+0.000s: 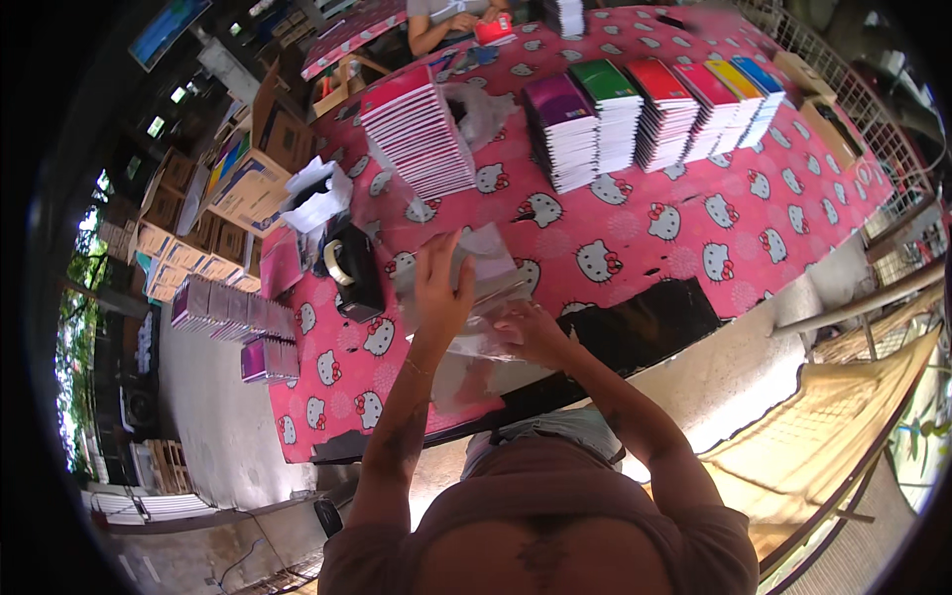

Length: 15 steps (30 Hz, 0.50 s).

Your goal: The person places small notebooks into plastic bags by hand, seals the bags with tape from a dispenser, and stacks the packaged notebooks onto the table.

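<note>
- Pink cloth with white cat faces covers the worktable, and cardboard boxes are piled on its left side; the lighting is bright on the right and darker on the left.
- From my distant post I see the clear plastic on the table, near its front edge, directly under the two hands; it is loose and wrinkled.
- For the left hand, I see the fingers stretched out and a little apart, laid over the plastic, and it does not seem to me closed around anything.
- For the right hand, I see bent fingers touching the plastic; I cannot tell if they pinch it or only press.
- Just left of the hands I notice a black box with a pale ring-shaped roll beside it, and behind them a white bag.
- As for progress, six notebook stacks stand ready in a row by colour, and one tall pink-covered stack stands apart, nearer to the hands.
- I judge the handling of this plastic to be unfinished: it lies unsettled, and I can make out no notebook inside it.
- Across the table, a co-worker holds something red.
</note>
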Each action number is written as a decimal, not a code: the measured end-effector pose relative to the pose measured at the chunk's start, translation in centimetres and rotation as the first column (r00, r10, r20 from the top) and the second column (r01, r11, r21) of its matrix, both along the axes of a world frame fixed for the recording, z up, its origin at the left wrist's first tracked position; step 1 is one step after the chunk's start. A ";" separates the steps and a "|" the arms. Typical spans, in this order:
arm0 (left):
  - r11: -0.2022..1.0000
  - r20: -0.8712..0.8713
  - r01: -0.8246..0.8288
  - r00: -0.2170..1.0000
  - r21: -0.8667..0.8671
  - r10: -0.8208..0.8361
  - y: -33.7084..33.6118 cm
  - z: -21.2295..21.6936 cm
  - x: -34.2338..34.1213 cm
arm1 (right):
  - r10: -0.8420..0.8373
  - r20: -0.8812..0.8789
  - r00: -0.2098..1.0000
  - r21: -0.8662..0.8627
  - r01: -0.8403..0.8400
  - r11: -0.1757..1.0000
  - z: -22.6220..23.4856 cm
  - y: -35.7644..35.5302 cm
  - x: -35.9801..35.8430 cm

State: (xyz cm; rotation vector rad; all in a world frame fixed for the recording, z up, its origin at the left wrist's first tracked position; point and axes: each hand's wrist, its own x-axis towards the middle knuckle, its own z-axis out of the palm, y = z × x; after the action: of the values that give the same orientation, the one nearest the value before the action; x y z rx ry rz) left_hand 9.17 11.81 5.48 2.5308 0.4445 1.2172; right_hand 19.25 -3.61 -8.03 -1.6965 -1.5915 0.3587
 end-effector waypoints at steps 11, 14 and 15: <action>0.939 -0.037 0.059 0.998 0.338 -0.049 -0.4 4.7 24.6 | -0.016 0.085 0.996 0.039 0.013 0.999 0.4 -2.8 -0.8; 0.969 -0.169 0.073 0.985 0.237 -0.033 1.2 4.3 25.5 | -0.006 0.074 0.997 0.090 0.000 0.996 0.2 -2.8 -1.0; 0.965 -0.171 0.073 0.985 0.253 -0.030 1.3 4.2 25.8 | -0.003 0.066 0.998 0.104 -0.004 0.995 0.1 -2.8 -0.8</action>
State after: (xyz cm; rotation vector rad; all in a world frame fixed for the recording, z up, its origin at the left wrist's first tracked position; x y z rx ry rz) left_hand 34.99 13.12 9.68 2.8598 0.2677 1.1134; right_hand 18.44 -6.44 -7.94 -1.6436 -1.6297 0.2170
